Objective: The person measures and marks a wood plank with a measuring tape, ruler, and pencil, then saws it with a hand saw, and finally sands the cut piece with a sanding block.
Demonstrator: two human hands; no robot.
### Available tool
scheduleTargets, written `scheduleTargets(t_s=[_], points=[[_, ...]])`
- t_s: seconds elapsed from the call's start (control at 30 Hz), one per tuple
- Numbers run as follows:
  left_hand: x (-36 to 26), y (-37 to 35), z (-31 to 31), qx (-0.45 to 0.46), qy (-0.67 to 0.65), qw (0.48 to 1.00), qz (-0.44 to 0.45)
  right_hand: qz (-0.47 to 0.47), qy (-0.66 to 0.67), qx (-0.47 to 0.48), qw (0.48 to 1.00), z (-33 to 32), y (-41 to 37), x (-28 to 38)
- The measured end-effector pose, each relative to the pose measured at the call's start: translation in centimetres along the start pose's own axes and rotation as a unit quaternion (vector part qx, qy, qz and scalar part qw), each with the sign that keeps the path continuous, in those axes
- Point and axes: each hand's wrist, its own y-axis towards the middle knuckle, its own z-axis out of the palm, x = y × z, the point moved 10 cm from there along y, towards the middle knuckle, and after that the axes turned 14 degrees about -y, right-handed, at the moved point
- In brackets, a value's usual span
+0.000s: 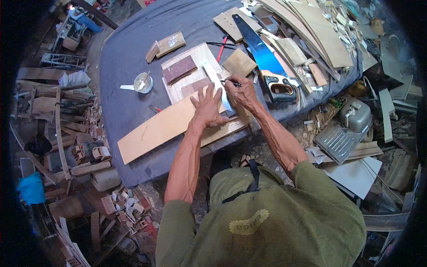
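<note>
Grey cloth covers the table that carries the work. Under my left grip lies the plywood strip, a long pale board that runs from beneath the palm out to the left of that grip and back towards me. A handsaw with a blue blade lies just right of my right grip, with its black handle beside the wrist. A metal rule crosses the strip between the two grips, and its near end passes beside the thumb of the left grip.

Left grip: open, fingers spread flat, pressing down on the plywood strip, thumb at the rule.

Right grip: closed around a pencil, whose tip points left and sits at the rule's edge.

A small tin stands well to the left of the left grip.
</note>
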Motion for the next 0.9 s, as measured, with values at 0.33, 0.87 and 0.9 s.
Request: scheduleTargets(t_s=[0.33, 0.87, 0.9], points=[[0.6, 0.5, 0.5, -0.003, 0.032, 0.999, 0.012, -0.036, -0.037, 0.046, 0.998, -1.9, -2.5, 1.1], [0.7, 0.6, 0.6, -0.002, 0.035, 0.999, 0.013, 0.048, 0.024, 0.002, 0.999, -6.0, -7.8, -0.4], [0.7, 0.4, 0.6, -0.002, 0.030, 0.999, 0.014, 0.062, 0.046, 0.000, 0.997, -5.5, -7.3, -0.7]])
